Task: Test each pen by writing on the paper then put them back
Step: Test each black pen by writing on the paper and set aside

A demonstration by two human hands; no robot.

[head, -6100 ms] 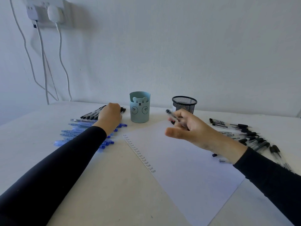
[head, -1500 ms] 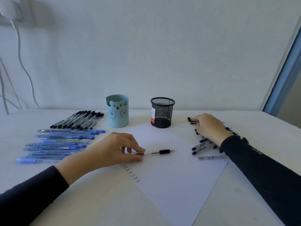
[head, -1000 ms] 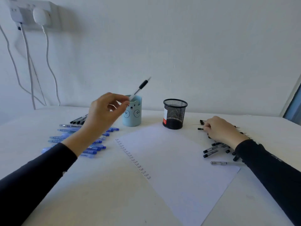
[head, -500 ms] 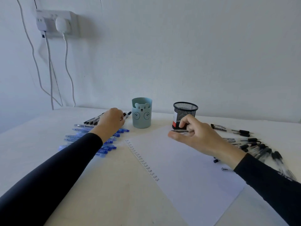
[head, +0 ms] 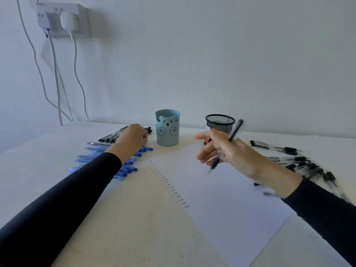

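Note:
A white sheet of paper lies on the table with a column of small written words down its left edge. My right hand holds a black pen above the paper's far end; the pen is blurred and tilted, its tip pointing down. My left hand rests on the row of black pens at the back left, its fingers hidden from view. Blue pens lie in a row just in front of that hand, partly under my forearm.
A light blue bear pen cup and a black mesh cup stand behind the paper. Several black pens lie scattered at the right, and one clear pen by the paper's right edge. A socket with cables hangs on the wall.
My right hand has turned the pen from lying level in the fingers to a steep tilt with its tip down. My left hand stays on the black pens.

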